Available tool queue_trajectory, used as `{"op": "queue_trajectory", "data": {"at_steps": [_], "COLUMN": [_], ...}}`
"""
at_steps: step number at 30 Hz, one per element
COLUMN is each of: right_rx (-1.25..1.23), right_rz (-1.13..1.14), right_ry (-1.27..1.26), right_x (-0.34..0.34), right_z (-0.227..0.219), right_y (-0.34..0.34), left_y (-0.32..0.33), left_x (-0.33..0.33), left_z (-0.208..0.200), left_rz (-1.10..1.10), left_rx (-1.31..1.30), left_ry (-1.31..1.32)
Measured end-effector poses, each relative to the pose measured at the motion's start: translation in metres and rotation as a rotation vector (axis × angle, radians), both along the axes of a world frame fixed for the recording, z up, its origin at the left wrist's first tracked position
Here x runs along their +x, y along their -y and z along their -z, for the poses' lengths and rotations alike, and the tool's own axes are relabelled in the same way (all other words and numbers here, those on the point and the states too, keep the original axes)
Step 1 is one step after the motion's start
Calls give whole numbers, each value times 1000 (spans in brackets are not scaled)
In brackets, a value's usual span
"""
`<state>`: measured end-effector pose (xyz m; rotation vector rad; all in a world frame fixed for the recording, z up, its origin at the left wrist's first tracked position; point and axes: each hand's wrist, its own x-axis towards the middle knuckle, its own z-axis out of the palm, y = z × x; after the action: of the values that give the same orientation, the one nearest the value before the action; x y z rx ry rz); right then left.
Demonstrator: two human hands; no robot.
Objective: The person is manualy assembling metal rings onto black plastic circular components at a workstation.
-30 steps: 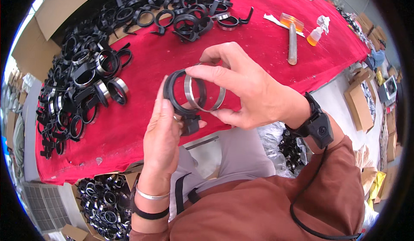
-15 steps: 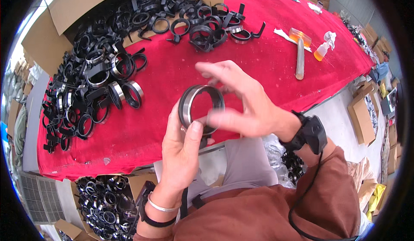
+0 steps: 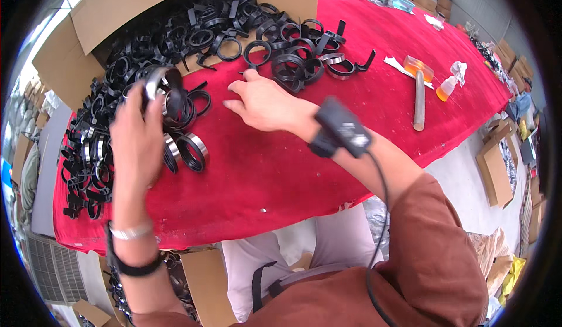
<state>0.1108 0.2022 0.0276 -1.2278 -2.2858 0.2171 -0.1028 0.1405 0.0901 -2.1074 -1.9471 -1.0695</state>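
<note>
At the pile on the left, my left hand (image 3: 137,137) has its fingers and thumb closed at a black ring with a silver metal band (image 3: 157,83); hand and ring are blurred. Several similar black rings (image 3: 120,66), some with flat tabs, lie heaped around it. My right hand (image 3: 266,101) reaches out over the red cloth with fingers apart and nothing in them. Its fingertips come close to a plain black ring (image 3: 257,63) at the near edge of the far heap. Two metal-banded rings (image 3: 192,152) lie on the cloth to the right of my left hand.
An open cardboard box (image 3: 146,2) stands behind the heap. At the right of the red cloth (image 3: 234,210) lie a hammer-like tool (image 3: 420,101) and a small bottle of orange liquid (image 3: 446,87). Another box (image 3: 205,283) stands below the table edge.
The metal-banded ring has moved with my left hand from in front of me to the left pile. My right hand has left it and moved left and forward to the far heap.
</note>
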Motion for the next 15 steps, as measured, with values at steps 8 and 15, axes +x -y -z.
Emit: {"op": "queue_trajectory", "data": {"at_steps": [8, 15], "right_rx": [210, -407], "right_rz": [67, -182], "right_ry": [494, -1010], "right_x": [-1, -1], "right_z": [32, -9], "right_y": [-92, 82], "left_y": [4, 13], "left_x": [49, 57], "left_z": [17, 74], "left_rz": [438, 1054], "left_rx": [-127, -668], "left_ry": [943, 2319]}}
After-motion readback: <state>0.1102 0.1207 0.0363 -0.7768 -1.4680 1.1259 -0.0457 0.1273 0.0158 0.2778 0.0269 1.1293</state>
